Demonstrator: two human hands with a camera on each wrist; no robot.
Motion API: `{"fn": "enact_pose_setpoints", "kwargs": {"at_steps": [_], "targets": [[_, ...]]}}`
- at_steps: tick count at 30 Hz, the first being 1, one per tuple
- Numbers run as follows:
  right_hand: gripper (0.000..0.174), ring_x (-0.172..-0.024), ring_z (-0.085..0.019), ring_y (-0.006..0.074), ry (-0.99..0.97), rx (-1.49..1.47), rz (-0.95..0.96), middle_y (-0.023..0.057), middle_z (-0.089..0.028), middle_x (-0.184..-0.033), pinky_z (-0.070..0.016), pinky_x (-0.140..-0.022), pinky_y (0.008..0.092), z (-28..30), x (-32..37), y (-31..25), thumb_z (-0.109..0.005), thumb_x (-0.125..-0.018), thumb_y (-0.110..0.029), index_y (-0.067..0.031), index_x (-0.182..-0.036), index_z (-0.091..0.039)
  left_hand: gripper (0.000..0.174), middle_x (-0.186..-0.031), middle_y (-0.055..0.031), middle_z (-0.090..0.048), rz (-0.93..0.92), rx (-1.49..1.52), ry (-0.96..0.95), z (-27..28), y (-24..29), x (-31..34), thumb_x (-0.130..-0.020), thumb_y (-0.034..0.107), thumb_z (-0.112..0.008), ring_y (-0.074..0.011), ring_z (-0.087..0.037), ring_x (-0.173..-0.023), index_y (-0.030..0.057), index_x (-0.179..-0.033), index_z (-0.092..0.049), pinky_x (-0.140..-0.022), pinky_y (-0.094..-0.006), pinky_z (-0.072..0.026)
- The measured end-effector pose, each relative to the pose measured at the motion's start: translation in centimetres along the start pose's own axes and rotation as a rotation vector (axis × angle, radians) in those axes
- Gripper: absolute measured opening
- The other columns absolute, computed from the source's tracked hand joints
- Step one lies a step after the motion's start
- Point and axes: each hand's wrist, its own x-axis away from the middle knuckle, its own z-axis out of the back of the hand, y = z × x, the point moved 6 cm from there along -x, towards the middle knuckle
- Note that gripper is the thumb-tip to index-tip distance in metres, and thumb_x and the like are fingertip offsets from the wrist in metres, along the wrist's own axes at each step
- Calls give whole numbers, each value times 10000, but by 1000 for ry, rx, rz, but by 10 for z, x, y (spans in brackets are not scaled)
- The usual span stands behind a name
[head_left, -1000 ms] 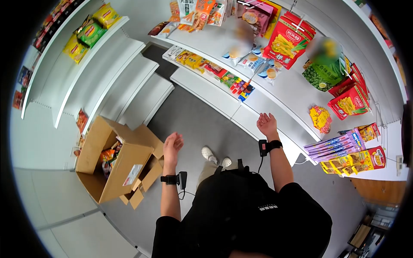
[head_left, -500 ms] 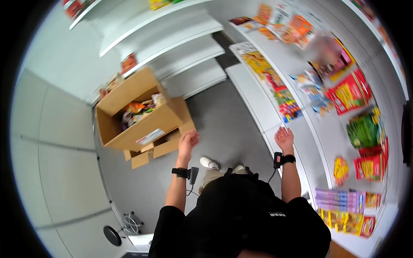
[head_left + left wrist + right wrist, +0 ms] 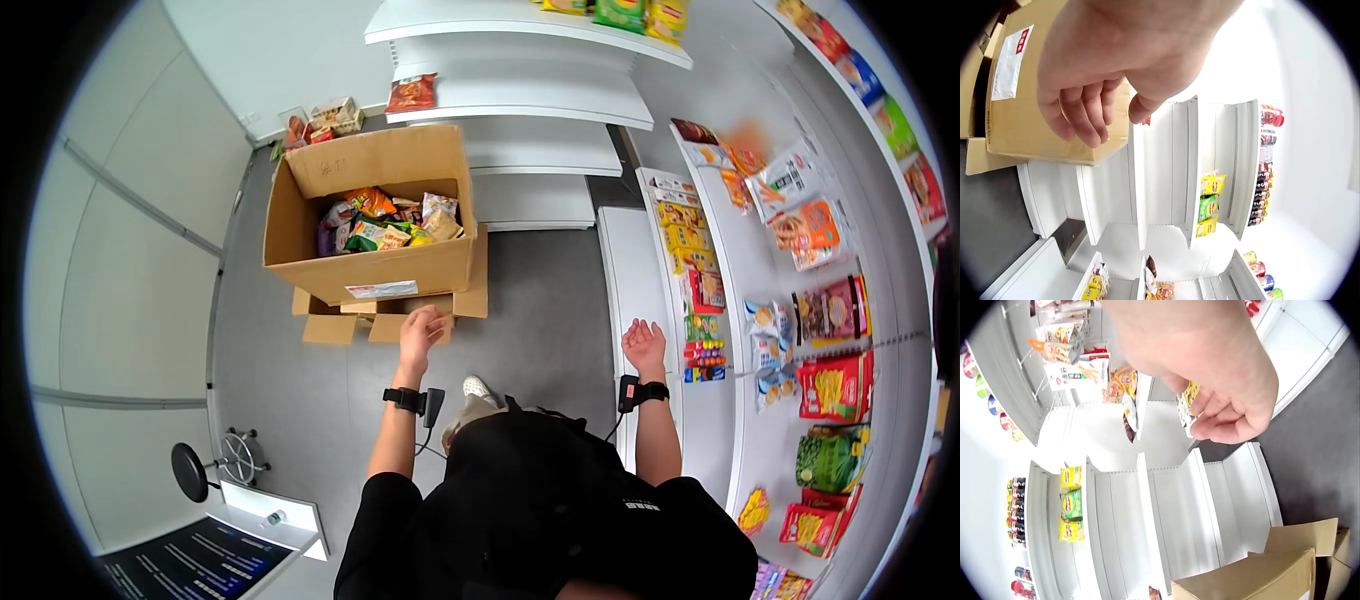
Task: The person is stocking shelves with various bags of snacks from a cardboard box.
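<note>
My left hand (image 3: 424, 332) hangs loosely curled with nothing in it, close in front of the cardboard box (image 3: 400, 274) and overlapping its lower flaps in the head view. In the left wrist view the fingers (image 3: 1079, 112) droop before the box's labelled side. The box stands open, with many snack bags (image 3: 395, 222) piled inside. My right hand (image 3: 644, 342) is held out palm up beside the right-hand shelves, fingers relaxed, holding nothing. A low white shelf (image 3: 628, 290) lies nearest to it.
Right-hand shelves carry snack packs, among them a red bag (image 3: 836, 388) and a green bag (image 3: 830, 458). The far shelf unit (image 3: 530, 88) has a red packet (image 3: 412, 93) and chip bags (image 3: 620, 14). A wheeled stool (image 3: 240, 458) and a screen (image 3: 195, 562) stand at lower left.
My view has turned left, so the box now sits more squarely ahead and the right-hand shelves have swung to the right. Both hands stay empty and held out in front of me.
</note>
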Motion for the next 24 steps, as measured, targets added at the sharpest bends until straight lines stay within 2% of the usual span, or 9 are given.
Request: {"fn": "enact_pose_setpoints", "kwargs": {"at_steps": [3,7,10,13,17,24], "targets": [[267,-862,-562,197,-43,107,-32,73,-588,-1010,-478,-768,338,-36,-19,21,-541,-893,-305,-57,-987,-520,321,-1023,-37,-629,-9,38,61,19,5,-17,-924,285,-521,-143,-613,-895,65,-1157,-550,-796,-299,-484],[249,-878,-566,195,-84,182,-81,68,-592,-995,-479,-778,345,-77,-33,52,-558,-886,-271,-50,-994,-519,257,-974,-47,-634,-16,126,126,37,17,-29,-911,256,-539,-125,-613,-813,74,-1092,-563,-722,-274,-488],[252,-880,-567,189,-86,221,-126,67,-587,-1027,-473,-777,349,-99,-49,76,-544,-896,-282,-55,-1001,-521,262,-984,-50,-635,-18,118,158,47,26,-34,-912,265,-538,-125,-615,-813,76,-1092,-565,-721,-272,-486],[258,-877,-567,186,-109,259,-175,67,-586,-1046,-472,-772,350,-117,-65,95,-540,-898,-284,-55,-1014,-522,278,-1008,-57,-637,-20,102,215,56,31,-38,-913,273,-536,-124,-615,-815,75,-1107,-565,-725,-274,-485],[259,-869,-567,190,-104,314,-222,67,-586,-1061,-471,-770,349,-150,-86,120,-537,-901,-281,-58,-1032,-524,369,-1097,-86,-631,-5,100,261,65,37,-52,-909,293,-539,-149,-620,-896,52,-1188,-546,-796,-303,-486],[264,-857,-578,204,-173,431,-325,89,-626,-998,-485,-764,345,-245,-145,173,-557,-891,-290,-54,-1008,-548,388,-1144,-89,-611,-11,120,329,64,67,-94,-920,308,-510,-164,-614,-915,43,-1203,-525,-830,-332,-484]]}}
